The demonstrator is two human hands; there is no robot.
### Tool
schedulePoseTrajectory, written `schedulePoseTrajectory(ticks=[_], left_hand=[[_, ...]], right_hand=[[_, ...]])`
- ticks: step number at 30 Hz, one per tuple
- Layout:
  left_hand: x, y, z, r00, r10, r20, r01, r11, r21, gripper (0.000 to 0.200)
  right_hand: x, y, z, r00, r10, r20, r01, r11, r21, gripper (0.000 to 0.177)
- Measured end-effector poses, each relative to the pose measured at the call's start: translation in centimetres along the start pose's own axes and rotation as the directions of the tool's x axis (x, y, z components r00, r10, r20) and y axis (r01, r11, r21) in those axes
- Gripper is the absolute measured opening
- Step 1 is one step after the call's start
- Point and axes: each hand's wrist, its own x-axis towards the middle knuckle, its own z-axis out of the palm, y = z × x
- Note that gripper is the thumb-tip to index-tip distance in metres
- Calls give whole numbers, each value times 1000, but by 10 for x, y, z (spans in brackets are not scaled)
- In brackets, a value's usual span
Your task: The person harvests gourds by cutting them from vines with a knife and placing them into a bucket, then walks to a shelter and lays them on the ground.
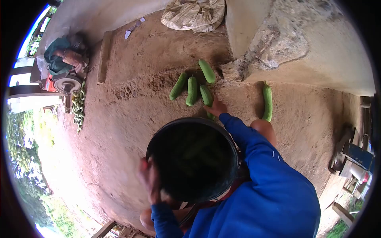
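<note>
A deep black bucket stands tilted toward me between my knees, and its inside is dark, with faint greenish shapes low down. My left hand, a little smeared, grips its left rim. Just beyond the bucket, my right hand is closed around the lower part of a long green gourd on the dirt floor. Close by lie three similar ones: a left gourd, a middle gourd and a far gourd. Another, longer gourd lies apart, beyond my right knee.
A crumpled pale sack lies against the back wall. A wooden beam rests on the floor at left, near a grinding wheel and a hanging chain. Rough stone juts from the right wall.
</note>
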Motion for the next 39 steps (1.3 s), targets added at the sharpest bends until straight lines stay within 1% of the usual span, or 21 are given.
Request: schedulePoseTrajectory(ticks=[2, 5, 8, 10, 11, 13, 15, 16, 17, 20, 22, 24, 26, 28, 30, 32, 33, 35, 37, 38, 39], left_hand=[[-3, -2, 2, 1000, 22, 22, -22, 999, 23, 24], [-17, 0, 1, 996, 87, 37, -76, 970, -233, 51], [-32, -53, -2, 984, -140, 112, 159, 970, -186, 46], [-54, -69, -8, 884, -426, 193, 464, 745, -480, 31], [-61, -80, -11, 871, -456, 183, 484, 731, -481, 31], [-76, -84, -16, 920, -373, 117, 391, 884, -255, 28], [-89, -96, -23, 904, -417, 89, 426, 876, -227, 25], [-92, -93, -20, 922, -381, 68, 380, 856, -350, 26], [-96, -89, -17, 938, -345, 38, 323, 825, -464, 28], [-100, -87, -6, 857, -514, -29, 458, 787, -413, 35], [-107, -73, -1, 929, -349, -120, 243, 824, -513, 47], [-100, -83, 0, 921, -352, -168, 236, 845, -480, 45], [-98, -82, -3, 925, -319, -206, 211, 883, -419, 46], [-88, -104, 4, 924, -318, -213, 209, 884, -417, 45], [-97, -100, 3, 920, -362, -148, 271, 863, -427, 43], [-103, -99, 6, 925, -344, -163, 247, 868, -430, 43], [-102, -100, 5, 924, -329, -194, 220, 874, -434, 43], [-105, -113, 8, 947, -244, -208, 135, 892, -432, 42], [-105, -118, 9, 962, -232, -142, 143, 876, -460, 35], [-105, -117, 5, 962, -253, -101, 180, 870, -460, 30], [-105, -116, 0, 959, -274, -66, 216, 865, -452, 26]], right_hand=[[0, 1, -4, 1000, 5, 31, -5, 1000, 9, 99], [-16, 1, -4, 997, -43, 65, 47, 997, -67, 100], [-24, 1, 2, 998, -50, -26, 50, 998, -24, 95], [-32, 1, 7, 993, -72, 90, 76, 996, -45, 89], [-37, 2, 11, 989, -85, 121, 92, 994, -53, 89], [-41, 1, 17, 984, -121, 133, 105, 987, 123, 82], [-42, -1, 19, 952, -102, 289, 71, 991, 116, 80], [-31, -5, 14, 929, -57, 366, 17, 993, 113, 78], [-21, -2, 19, 915, -88, 395, 56, 994, 91, 78], [-1, 13, 33, 898, -303, 318, 311, 950, 28, 69], [6, 3, 14, 882, -172, 439, 190, 982, 2, 59], [-8, -35, -53, 851, -107, 514, -23, 971, 239, 48], [-38, -68, -110, 867, -431, 251, 270, 829, 490, 40], [-109, -128, -166, 822, -556, -121, 558, 746, 363, 25], [-192, -173, -196, 693, -685, -224, 719, 639, 273, 22], [-236, -190, -180, 308, -942, -135, 947, 291, 133, 17], [-248, -193, -164, 195, -979, 50, 974, 200, 110, 19], [-254, -185, -120, 244, -857, 454, 970, 209, -126, 33], [-239, -180, -75, 346, -558, 754, 930, 99, -354, 32], [-212, -142, -16, 262, -707, 657, 871, -120, -476, 26], [-194, -134, 25, 407, -565, 718, 773, -206, -600, 26]])
